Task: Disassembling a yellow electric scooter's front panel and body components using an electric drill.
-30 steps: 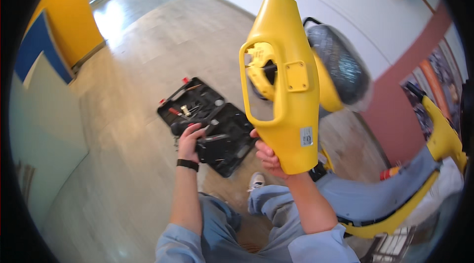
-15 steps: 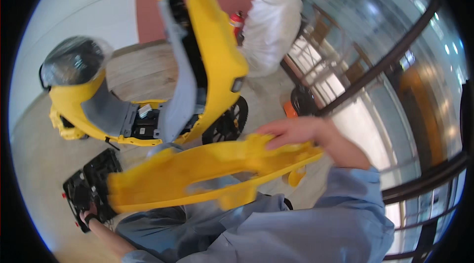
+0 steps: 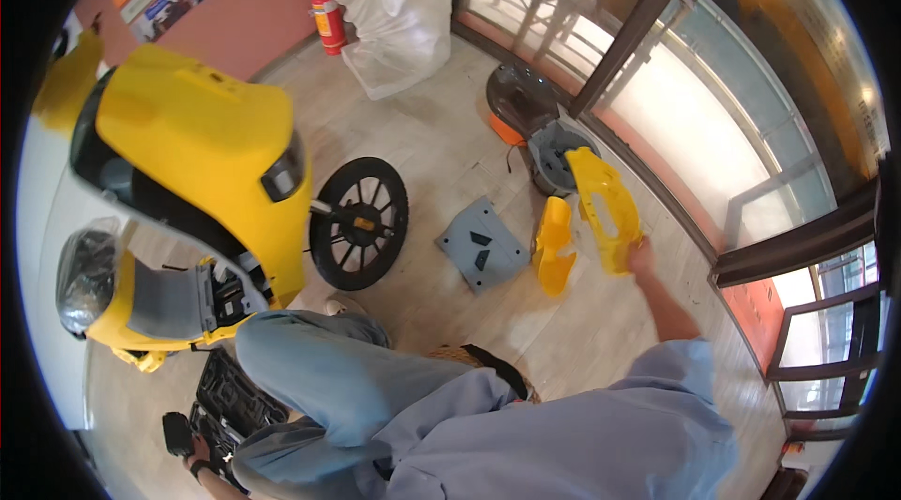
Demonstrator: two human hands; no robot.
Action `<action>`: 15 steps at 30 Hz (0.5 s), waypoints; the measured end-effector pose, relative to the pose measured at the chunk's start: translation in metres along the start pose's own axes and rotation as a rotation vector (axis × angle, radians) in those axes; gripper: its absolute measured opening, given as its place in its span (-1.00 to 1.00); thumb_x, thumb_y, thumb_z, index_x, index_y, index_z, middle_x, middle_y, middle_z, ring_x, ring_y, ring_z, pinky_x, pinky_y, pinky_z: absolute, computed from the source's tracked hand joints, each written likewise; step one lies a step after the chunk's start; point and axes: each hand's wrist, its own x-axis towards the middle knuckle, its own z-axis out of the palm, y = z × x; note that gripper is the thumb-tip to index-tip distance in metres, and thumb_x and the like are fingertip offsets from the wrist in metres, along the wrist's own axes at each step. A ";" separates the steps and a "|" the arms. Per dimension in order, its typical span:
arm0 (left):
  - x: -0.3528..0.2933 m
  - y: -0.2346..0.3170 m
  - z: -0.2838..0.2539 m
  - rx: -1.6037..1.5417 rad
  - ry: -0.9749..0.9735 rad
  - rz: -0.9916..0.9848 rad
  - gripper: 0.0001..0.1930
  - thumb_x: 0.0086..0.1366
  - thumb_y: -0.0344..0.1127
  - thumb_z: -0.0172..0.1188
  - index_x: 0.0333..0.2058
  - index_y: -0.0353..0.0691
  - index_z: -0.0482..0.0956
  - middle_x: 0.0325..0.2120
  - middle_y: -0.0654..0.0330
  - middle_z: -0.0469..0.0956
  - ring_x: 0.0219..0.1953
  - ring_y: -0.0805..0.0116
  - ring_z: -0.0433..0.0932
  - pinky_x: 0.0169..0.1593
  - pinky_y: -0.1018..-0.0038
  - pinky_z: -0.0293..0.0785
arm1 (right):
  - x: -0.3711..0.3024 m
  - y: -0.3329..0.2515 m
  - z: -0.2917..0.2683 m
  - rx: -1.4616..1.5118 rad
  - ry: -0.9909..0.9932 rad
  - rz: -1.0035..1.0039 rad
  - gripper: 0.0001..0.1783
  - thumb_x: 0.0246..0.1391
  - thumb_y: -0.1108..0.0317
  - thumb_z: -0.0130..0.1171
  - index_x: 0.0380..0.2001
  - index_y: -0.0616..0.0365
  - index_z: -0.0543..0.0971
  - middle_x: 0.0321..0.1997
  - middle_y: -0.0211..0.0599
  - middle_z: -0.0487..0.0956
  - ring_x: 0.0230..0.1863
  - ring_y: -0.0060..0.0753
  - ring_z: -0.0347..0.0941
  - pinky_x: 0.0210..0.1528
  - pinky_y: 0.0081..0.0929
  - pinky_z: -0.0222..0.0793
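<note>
At the right, my right hand [image 3: 641, 258] is closed on the near end of a long yellow plastic body panel [image 3: 610, 209] with a cut-out in its middle. The panel's far end is by a grey plastic bin-shaped part [image 3: 560, 158]; whether it rests on the floor I cannot tell. A smaller curved yellow part [image 3: 555, 247] lies just left of it. At the lower left, my left hand [image 3: 198, 453] grips a black blocky object [image 3: 176, 434], its exact kind unclear. That hand is beside an open black tool case [image 3: 235, 397], partly hidden by my leg.
A yellow scooter [image 3: 202, 143] stands at the left, its front wheel [image 3: 359, 223] towards the middle. A grey flat panel [image 3: 483, 245] and a dark seat-like part [image 3: 522, 98] lie on the floor. Behind are a fire extinguisher [image 3: 328, 18], a white-wrapped object [image 3: 399, 12] and glass doors [image 3: 694, 115].
My view has turned right. My right hand has carried the yellow body panel from before my lap out to the far right. At the tool case, my left hand now shows the black object raised.
</note>
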 end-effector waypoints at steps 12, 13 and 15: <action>-0.054 -0.045 0.016 -0.357 0.120 -0.099 -0.59 0.36 -0.17 -0.03 0.10 -0.23 0.31 -0.19 0.09 0.48 -0.12 0.18 0.50 -0.06 0.22 0.44 | -0.090 0.146 0.169 0.327 0.236 0.925 -0.47 0.31 0.19 -0.02 0.31 -0.02 0.27 0.17 -0.09 0.50 0.07 -0.02 0.51 0.06 -0.17 0.43; -0.061 -0.050 0.011 -0.323 0.129 -0.068 -0.63 0.36 -0.20 -0.04 0.08 -0.23 0.33 -0.22 0.10 0.47 -0.14 0.21 0.50 -0.08 0.24 0.44 | -0.089 0.156 0.167 0.312 0.229 0.925 -0.47 0.31 0.19 -0.02 0.31 -0.02 0.27 0.17 -0.09 0.50 0.07 -0.02 0.51 0.06 -0.17 0.43; -0.079 -0.055 0.006 -0.247 0.148 -0.009 -0.69 0.37 -0.26 -0.06 0.03 -0.22 0.35 -0.27 0.13 0.46 -0.19 0.27 0.50 -0.11 0.27 0.43 | -0.088 0.183 0.163 0.184 0.190 0.961 -0.47 0.31 0.20 0.00 0.31 -0.09 0.27 0.17 -0.13 0.50 0.05 -0.10 0.52 0.03 -0.17 0.46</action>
